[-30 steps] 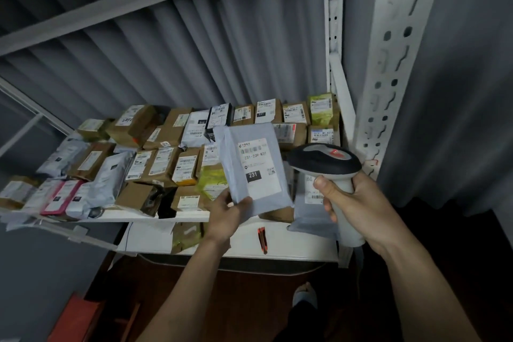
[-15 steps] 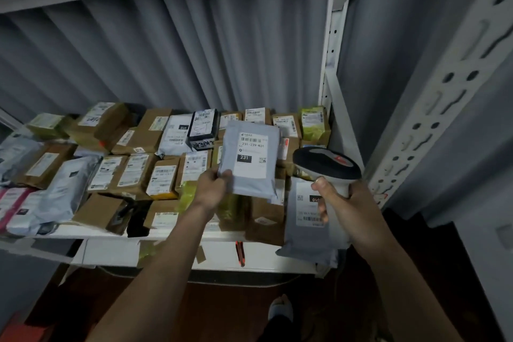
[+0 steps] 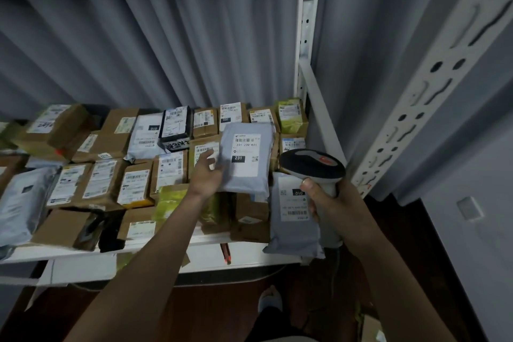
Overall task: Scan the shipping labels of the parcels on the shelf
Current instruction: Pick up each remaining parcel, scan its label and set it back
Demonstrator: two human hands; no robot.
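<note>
Reaching over the shelf (image 3: 211,243), the person's left hand (image 3: 206,175) has its fingers spread and relaxed beside a grey mailer bag (image 3: 247,159), its fingertips at the bag's left edge; whether they touch it is hard to tell. The bag lies flat on top of brown cardboard parcels (image 3: 138,183), its white label (image 3: 245,155) face up, printed with a barcode and "231" in a black box. The right hand (image 3: 330,203) is wrapped round the handle of a barcode scanner (image 3: 312,164), whose dark head sits just right of the bag. Parcels cover the shelf nearly to its front edge, and a second grey mailer (image 3: 294,219) hangs over that edge by the scanner. A white slotted upright (image 3: 302,64) closes the right side. Half a second ago the left hand pinched the bag and held it up; now the bag rests on the pile and the fingers have let go.
</note>
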